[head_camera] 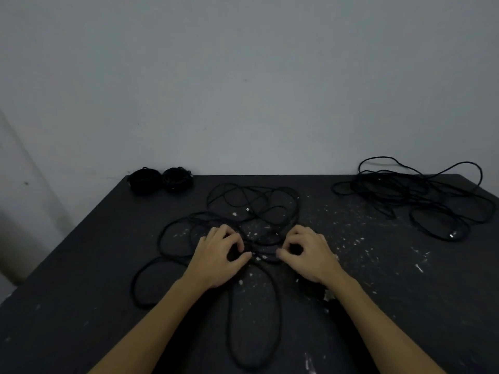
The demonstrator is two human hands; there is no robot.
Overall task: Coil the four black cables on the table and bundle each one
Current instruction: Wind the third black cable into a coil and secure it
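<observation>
From the head view, your left hand (pixel 218 255) and right hand (pixel 307 255) are resting close together on the dark surface (pixel 81 279), fingers curled and pinching strands of the loose black cable (pixel 253 211) that is sprawling in loops beneath them. Two coiled bundles (pixel 160 180) are sitting at the far left edge. Another uncoiled cable (pixel 421 195) is lying well apart at the far right.

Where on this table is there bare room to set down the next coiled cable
Free: the left strip of the table, between the two coiled bundles at the far left corner and the near edge, and the near right area below the loose cable pile. Crowded: the middle, where the spread-out cable loops around the left hand and right hand.
</observation>
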